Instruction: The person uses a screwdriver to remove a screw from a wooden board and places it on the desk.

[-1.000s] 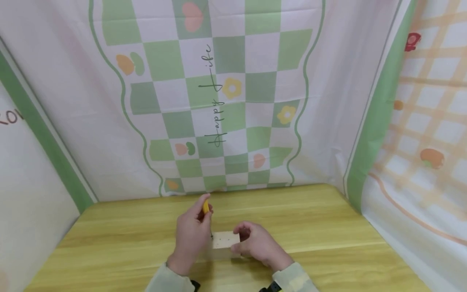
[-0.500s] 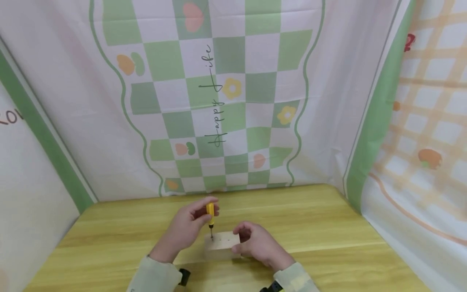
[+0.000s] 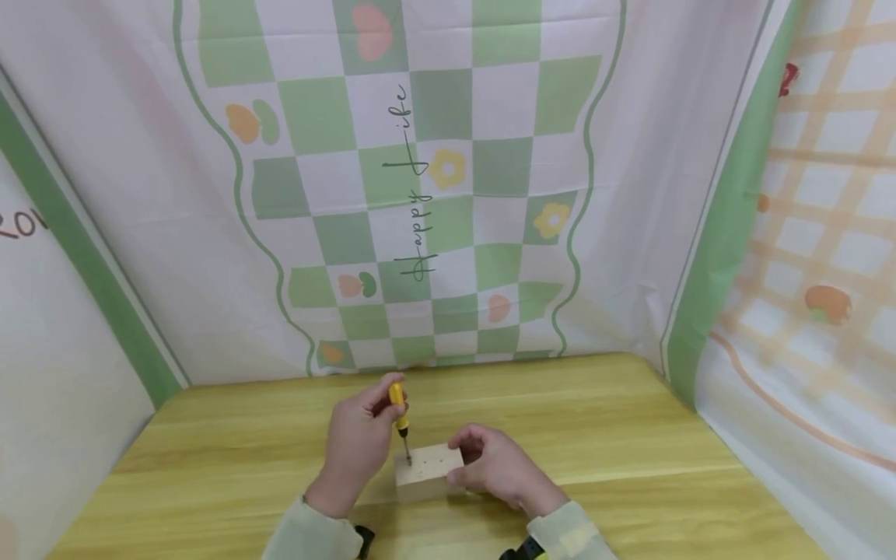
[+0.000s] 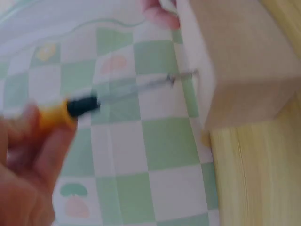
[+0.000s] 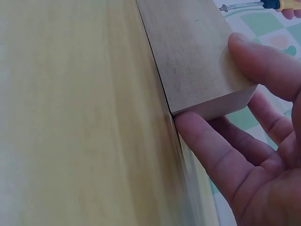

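I'd stand the leaning yellow screwdriver straighter over the screw, 9 o'clock end of the wooden block. Left hand pinches the tool between its fingers; right hand's fingers grip the 3 o'clock end. Block's pale, squared-off, around 6 o'clock on the grainy bench.

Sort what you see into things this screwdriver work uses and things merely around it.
Used:
- screwdriver, in the left hand
- screw, between screwdriver and block
- wooden block, held by the right hand

Merely around:
- checked cloth behind the table
- orange-checked cloth, right side
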The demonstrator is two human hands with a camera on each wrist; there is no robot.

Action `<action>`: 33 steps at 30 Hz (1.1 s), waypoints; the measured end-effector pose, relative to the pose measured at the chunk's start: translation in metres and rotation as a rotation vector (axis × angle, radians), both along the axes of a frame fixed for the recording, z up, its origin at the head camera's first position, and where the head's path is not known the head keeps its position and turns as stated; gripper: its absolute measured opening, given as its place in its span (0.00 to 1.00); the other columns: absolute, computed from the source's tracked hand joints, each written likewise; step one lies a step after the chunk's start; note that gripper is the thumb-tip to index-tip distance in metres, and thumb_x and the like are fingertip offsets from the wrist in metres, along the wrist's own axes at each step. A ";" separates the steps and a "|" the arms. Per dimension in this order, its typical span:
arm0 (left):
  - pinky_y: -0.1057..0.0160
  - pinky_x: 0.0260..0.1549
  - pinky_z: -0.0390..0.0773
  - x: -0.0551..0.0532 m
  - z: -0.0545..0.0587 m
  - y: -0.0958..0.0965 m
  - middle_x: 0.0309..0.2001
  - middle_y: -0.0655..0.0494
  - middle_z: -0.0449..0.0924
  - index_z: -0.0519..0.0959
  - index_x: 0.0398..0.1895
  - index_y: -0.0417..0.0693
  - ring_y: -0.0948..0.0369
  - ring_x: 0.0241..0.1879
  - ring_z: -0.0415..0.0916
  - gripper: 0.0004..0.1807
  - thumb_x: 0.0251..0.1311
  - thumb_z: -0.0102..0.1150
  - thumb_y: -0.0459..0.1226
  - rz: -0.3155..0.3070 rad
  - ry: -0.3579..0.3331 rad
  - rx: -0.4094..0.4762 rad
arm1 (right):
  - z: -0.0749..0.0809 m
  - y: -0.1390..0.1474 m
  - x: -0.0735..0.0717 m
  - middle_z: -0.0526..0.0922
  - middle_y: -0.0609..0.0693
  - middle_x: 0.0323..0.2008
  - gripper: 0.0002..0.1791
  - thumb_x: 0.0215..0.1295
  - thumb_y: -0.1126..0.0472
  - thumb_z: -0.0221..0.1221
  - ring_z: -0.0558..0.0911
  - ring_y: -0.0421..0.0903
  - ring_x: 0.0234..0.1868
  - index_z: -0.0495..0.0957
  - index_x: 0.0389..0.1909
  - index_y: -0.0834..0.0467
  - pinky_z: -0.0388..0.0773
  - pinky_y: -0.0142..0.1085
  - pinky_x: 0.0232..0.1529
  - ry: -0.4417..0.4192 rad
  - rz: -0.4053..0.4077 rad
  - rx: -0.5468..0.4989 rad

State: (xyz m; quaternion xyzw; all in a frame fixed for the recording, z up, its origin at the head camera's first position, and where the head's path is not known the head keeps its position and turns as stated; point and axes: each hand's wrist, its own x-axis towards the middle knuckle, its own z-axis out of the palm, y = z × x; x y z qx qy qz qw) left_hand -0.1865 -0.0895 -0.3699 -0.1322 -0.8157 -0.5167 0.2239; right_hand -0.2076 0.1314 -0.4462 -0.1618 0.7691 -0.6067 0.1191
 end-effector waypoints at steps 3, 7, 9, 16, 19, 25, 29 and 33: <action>0.67 0.26 0.82 0.004 -0.002 0.008 0.31 0.56 0.85 0.84 0.54 0.47 0.64 0.30 0.80 0.21 0.57 0.69 0.27 0.136 0.096 -0.074 | 0.000 0.000 0.000 0.80 0.53 0.41 0.25 0.48 0.69 0.75 0.78 0.51 0.44 0.78 0.48 0.61 0.81 0.43 0.43 0.022 -0.011 0.043; 0.65 0.24 0.81 0.005 -0.006 0.013 0.29 0.56 0.83 0.84 0.53 0.45 0.64 0.26 0.78 0.21 0.55 0.70 0.26 0.230 0.190 -0.110 | 0.001 0.000 -0.001 0.80 0.51 0.42 0.26 0.45 0.67 0.76 0.78 0.50 0.46 0.77 0.47 0.57 0.78 0.46 0.47 0.064 -0.012 0.127; 0.65 0.25 0.82 0.004 -0.010 0.015 0.29 0.55 0.84 0.84 0.53 0.43 0.63 0.27 0.79 0.21 0.54 0.70 0.25 0.265 0.211 -0.091 | 0.001 0.000 0.000 0.80 0.50 0.43 0.27 0.44 0.67 0.76 0.77 0.50 0.46 0.77 0.47 0.56 0.77 0.48 0.49 0.085 -0.012 0.161; 0.66 0.27 0.83 0.002 -0.013 0.017 0.33 0.53 0.84 0.84 0.53 0.42 0.61 0.31 0.81 0.24 0.51 0.70 0.22 0.218 0.262 -0.020 | 0.004 -0.002 0.002 0.80 0.49 0.44 0.27 0.42 0.68 0.76 0.78 0.51 0.46 0.77 0.46 0.55 0.77 0.50 0.48 0.108 -0.024 0.196; 0.66 0.30 0.84 0.001 -0.012 0.012 0.36 0.52 0.82 0.83 0.56 0.46 0.60 0.34 0.81 0.26 0.52 0.70 0.22 0.086 0.254 -0.037 | 0.005 -0.002 0.003 0.80 0.49 0.44 0.27 0.43 0.67 0.76 0.77 0.51 0.46 0.76 0.45 0.55 0.77 0.49 0.47 0.098 -0.018 0.196; 0.65 0.38 0.84 -0.002 -0.011 -0.003 0.41 0.56 0.82 0.80 0.59 0.52 0.59 0.41 0.82 0.24 0.61 0.64 0.24 -0.157 0.107 0.008 | 0.004 0.000 0.002 0.77 0.56 0.46 0.20 0.59 0.62 0.71 0.77 0.53 0.45 0.77 0.50 0.60 0.83 0.47 0.38 -0.043 0.013 0.028; 0.61 0.47 0.81 -0.004 -0.006 -0.018 0.51 0.50 0.82 0.77 0.63 0.52 0.53 0.48 0.81 0.21 0.70 0.55 0.28 -0.383 -0.044 0.051 | 0.003 0.000 0.003 0.76 0.59 0.47 0.25 0.60 0.64 0.69 0.79 0.54 0.43 0.75 0.58 0.63 0.85 0.47 0.36 -0.104 0.009 -0.044; 0.59 0.51 0.80 -0.010 -0.003 -0.029 0.52 0.47 0.82 0.78 0.62 0.48 0.51 0.50 0.81 0.19 0.70 0.55 0.29 -0.497 -0.179 0.125 | 0.001 -0.001 0.002 0.77 0.59 0.48 0.29 0.60 0.66 0.69 0.79 0.54 0.43 0.74 0.62 0.65 0.85 0.47 0.37 -0.121 0.004 -0.046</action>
